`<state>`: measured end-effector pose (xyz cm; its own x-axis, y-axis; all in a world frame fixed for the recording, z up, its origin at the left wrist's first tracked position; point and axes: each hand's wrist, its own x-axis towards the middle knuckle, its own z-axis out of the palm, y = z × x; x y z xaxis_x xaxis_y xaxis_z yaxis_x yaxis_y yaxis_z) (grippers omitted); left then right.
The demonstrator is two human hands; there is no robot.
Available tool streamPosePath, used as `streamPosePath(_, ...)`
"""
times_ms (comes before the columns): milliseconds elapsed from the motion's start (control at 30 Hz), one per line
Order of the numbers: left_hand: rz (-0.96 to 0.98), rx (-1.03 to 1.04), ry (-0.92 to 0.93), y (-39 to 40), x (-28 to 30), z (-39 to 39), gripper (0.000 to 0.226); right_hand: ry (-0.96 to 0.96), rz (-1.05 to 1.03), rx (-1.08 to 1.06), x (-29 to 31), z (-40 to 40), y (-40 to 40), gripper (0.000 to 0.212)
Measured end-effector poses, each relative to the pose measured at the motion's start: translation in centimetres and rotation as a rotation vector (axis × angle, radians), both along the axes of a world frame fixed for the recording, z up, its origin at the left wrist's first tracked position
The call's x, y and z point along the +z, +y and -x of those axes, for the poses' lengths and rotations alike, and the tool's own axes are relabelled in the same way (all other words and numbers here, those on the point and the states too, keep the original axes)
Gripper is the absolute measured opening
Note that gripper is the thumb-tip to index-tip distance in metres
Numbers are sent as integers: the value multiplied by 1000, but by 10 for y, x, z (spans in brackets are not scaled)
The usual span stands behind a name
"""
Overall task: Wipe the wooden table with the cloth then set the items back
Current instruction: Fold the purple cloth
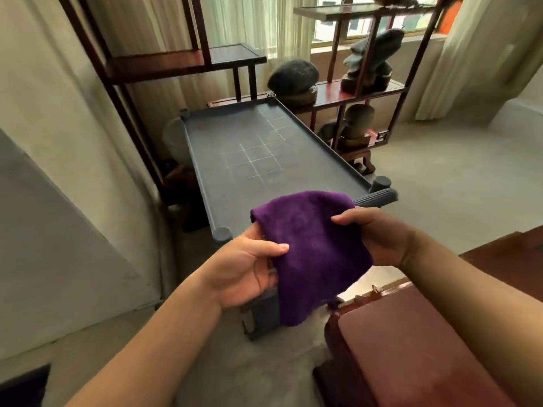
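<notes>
Purple cloth (311, 254) pinched between left hand (246, 268) and right hand (379, 236), both clamped on its edges, likely folding it into a wiping pad; grey tray table (235, 142) just beyond is bare.

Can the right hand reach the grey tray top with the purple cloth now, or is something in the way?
Probably yes. The right hand and left hand hold the purple cloth just above the near end of the grey tray top, and nothing lies between them.
</notes>
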<state>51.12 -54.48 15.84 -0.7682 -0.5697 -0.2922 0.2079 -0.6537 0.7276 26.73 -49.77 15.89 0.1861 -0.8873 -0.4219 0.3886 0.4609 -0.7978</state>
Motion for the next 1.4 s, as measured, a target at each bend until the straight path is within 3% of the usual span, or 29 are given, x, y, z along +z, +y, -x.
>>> streamPosePath(233, 41, 85, -92, -44, 7, -1, 69, 52, -34, 23, 1, -3, -60, 29)
streamPosePath(500, -98, 188, -327, -77, -19, 9, 34, 187, -188, 50, -23, -8, -99, 19)
streamPosePath(700, -183, 230, -430, -83, -34, 6, 34, 406, -240, 29, -26, -21, -114, 25)
streamPosePath(833, -182, 234, -453, -86, -36, 5, 33, 680, -185, -104, -23, -33, -120, 28)
streamPosePath(900, -161, 236, -467, -87, -37, 6, 28, 862, -123, -124, -23, -35, -121, 31)
streamPosePath(1033, -111, 216, -520, -86, -36, 6, 16, 1162, -30, -50, -22, -31, -117, 67)
streamPosePath(1133, -85, 124, -560, -86, -30, 5, 14, 1166, -18, -70, -24, -30, -110, 62)
streamPosePath(1300, 104, 89, -738, -84, -32, -5, 9, 1383, 96, -43, -18, -34, -100, 52)
streamPosePath(1400, 307, 86, -847, -79, -35, -13, 31, 1385, 127, -38, -11, -34, -89, 49)
